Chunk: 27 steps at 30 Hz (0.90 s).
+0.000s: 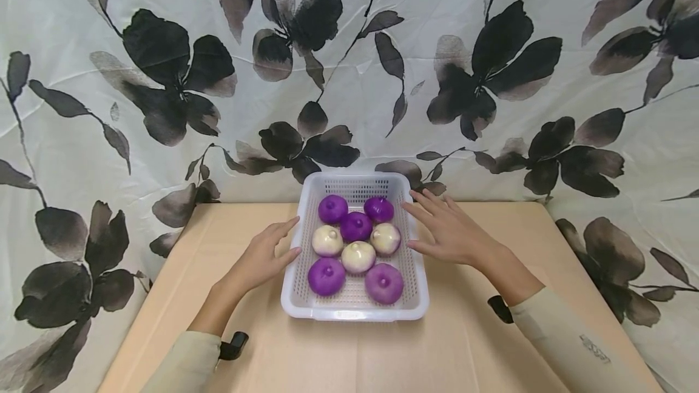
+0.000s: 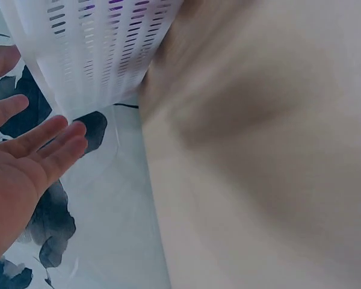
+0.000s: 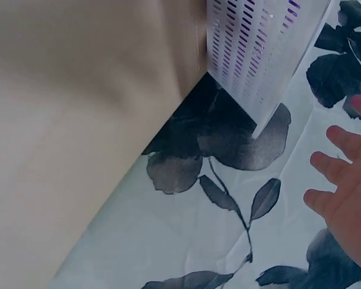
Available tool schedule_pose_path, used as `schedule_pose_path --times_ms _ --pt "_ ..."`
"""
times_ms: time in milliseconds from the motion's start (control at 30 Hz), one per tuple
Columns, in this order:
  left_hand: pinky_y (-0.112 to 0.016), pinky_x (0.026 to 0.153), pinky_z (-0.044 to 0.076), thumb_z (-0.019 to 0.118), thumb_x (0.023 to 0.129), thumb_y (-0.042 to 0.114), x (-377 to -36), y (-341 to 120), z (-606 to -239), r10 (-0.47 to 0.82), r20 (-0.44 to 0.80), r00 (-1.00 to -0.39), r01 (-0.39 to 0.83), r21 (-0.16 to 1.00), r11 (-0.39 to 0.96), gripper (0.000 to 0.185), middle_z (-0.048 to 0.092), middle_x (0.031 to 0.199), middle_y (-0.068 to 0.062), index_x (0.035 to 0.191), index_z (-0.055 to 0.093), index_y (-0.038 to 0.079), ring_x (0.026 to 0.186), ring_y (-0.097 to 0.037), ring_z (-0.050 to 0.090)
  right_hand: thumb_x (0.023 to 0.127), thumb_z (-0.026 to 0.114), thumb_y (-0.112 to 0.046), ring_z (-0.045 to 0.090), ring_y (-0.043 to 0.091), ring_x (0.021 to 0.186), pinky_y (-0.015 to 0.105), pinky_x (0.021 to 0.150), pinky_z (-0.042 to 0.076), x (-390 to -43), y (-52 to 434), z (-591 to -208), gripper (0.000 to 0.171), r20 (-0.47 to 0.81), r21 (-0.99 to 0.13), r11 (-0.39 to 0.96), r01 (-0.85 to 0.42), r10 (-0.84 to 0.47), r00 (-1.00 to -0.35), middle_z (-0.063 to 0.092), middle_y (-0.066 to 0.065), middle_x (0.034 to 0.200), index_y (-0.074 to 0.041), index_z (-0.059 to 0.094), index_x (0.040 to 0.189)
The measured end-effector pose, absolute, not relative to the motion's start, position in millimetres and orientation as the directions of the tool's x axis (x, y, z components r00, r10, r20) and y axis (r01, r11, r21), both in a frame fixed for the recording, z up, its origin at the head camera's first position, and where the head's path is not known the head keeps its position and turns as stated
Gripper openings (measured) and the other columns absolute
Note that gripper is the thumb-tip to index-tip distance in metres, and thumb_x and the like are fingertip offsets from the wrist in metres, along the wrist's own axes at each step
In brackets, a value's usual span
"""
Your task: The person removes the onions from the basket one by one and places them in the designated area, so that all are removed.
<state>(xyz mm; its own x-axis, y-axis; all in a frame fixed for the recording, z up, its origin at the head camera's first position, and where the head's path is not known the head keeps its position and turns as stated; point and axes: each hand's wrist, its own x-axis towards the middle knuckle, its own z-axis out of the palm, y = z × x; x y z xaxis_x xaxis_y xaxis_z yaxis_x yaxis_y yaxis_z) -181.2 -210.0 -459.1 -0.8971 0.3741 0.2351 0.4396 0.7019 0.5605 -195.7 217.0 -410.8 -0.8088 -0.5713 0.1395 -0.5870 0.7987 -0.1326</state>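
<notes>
Sitting near the far edge of the tan table [image 1: 469,344], the white perforated basket [image 1: 417,272] runs its long axis from 6 to 12 o'clock, one short end toward the person and the other against the leaf-print cloth backdrop [image 1: 164,138]. Eight round buns lie inside it: five purple buns [image 1: 326,276] and three white buns [image 1: 358,256], with a purple pair at the near end, whites across the middle, and purples toward 12 o'clock.

At 9 o'clock of the basket, the left hand [image 1: 264,258] holds its fingers straight and relaxed, fingertips at the rim or just beside it; actual contact cannot be told. At 3 o'clock, the right hand [image 1: 445,230] spreads its fingers wide, also at the rim, holding nothing. Both wrist views show the slotted basket wall with open fingers close to it but apart. Cream sleeves [image 1: 568,338] cover both forearms.
</notes>
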Motion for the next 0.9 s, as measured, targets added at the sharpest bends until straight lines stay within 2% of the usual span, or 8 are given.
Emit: schedule_pose_path --times_ms 100,200,333,500,633,733,900 --pt "-0.051 0.095 0.062 0.074 0.095 0.019 -182.4 -208.7 -459.5 0.356 0.237 -0.904 0.423 0.612 0.668 0.065 0.062 0.136 -0.022 0.153 0.048 0.007 0.115 -0.041 0.066 0.095 0.061 -0.058 0.024 0.044 0.155 0.073 0.124 0.017 -197.5 212.3 -410.3 0.08 0.119 -0.131 0.784 -0.606 -0.595 -0.795 0.03 0.016 0.168 -0.018 0.039 0.16" --pt "-0.042 0.088 0.065 0.075 0.093 0.011 -182.3 -207.3 -459.7 0.328 0.221 -0.918 0.388 0.661 0.642 0.064 0.065 0.127 -0.021 0.152 0.05 0.005 0.106 -0.037 0.069 0.095 0.062 -0.059 0.026 0.046 0.154 0.072 0.124 0.018 -198.4 206.6 -409.6 0.08 0.111 -0.134 0.77 -0.624 -0.614 -0.782 0.033 0.018 0.166 -0.017 0.04 0.16" --pt "-0.031 0.081 0.066 0.076 0.091 0.005 -181.8 -205.9 -459.0 0.278 0.183 -0.943 0.32 0.724 0.611 0.063 0.068 0.121 -0.02 0.15 0.053 0.004 0.097 -0.027 0.071 0.094 0.063 -0.057 0.03 0.047 0.152 0.073 0.123 0.02 -198.9 198.7 -408.6 0.08 0.097 -0.141 0.756 -0.639 -0.632 -0.769 0.036 0.019 0.164 -0.016 0.041 0.159" --pt "-0.024 0.072 0.064 0.075 0.09 0.002 -183.4 -205.6 -457.5 0.239 0.109 -0.965 0.229 0.796 0.561 0.063 0.068 0.121 -0.021 0.149 0.054 0.005 0.092 -0.023 0.072 0.095 0.064 -0.055 0.033 0.047 0.151 0.073 0.123 0.021 -201.1 191.5 -407.0 0.078 0.091 -0.151 0.739 -0.657 -0.651 -0.753 0.037 0.02 0.164 -0.016 0.042 0.159" --pt "-0.026 0.068 0.065 0.073 0.091 -0.001 -184.4 -205.6 -456.4 0.243 0.055 -0.969 0.174 0.849 0.5 0.062 0.064 0.124 -0.025 0.15 0.052 0.002 0.088 -0.021 0.072 0.095 0.065 -0.051 0.036 0.047 0.15 0.074 0.121 0.023 -205.2 188.6 -405.9 0.076 0.1 -0.149 0.715 -0.683 -0.676 -0.73 0.04 0.02 0.162 -0.015 0.043 0.158" --pt "-0.033 0.068 0.067 0.07 0.092 -0.003 -185.0 -205.6 -456.2 0.256 0.027 -0.966 0.144 0.881 0.451 0.06 0.062 0.124 -0.028 0.149 0.051 -0.002 0.085 -0.021 0.073 0.095 0.066 -0.048 0.04 0.044 0.148 0.073 0.12 0.027 -208.3 187.6 -405.5 0.073 0.098 -0.153 0.691 -0.707 -0.701 -0.707 0.044 0.02 0.159 -0.014 0.045 0.157" --pt "-0.041 0.067 0.067 0.07 0.093 -0.003 -185.0 -204.9 -455.4 0.261 0.007 -0.965 0.123 0.894 0.432 0.056 0.062 0.125 -0.03 0.146 0.052 -0.006 0.084 -0.024 0.074 0.095 0.067 -0.045 0.048 0.039 0.143 0.063 0.119 0.038 -212.5 182.6 -403.8 0.068 0.088 -0.168 0.636 -0.753 -0.752 -0.654 0.053 0.018 0.152 -0.011 0.052 0.152"
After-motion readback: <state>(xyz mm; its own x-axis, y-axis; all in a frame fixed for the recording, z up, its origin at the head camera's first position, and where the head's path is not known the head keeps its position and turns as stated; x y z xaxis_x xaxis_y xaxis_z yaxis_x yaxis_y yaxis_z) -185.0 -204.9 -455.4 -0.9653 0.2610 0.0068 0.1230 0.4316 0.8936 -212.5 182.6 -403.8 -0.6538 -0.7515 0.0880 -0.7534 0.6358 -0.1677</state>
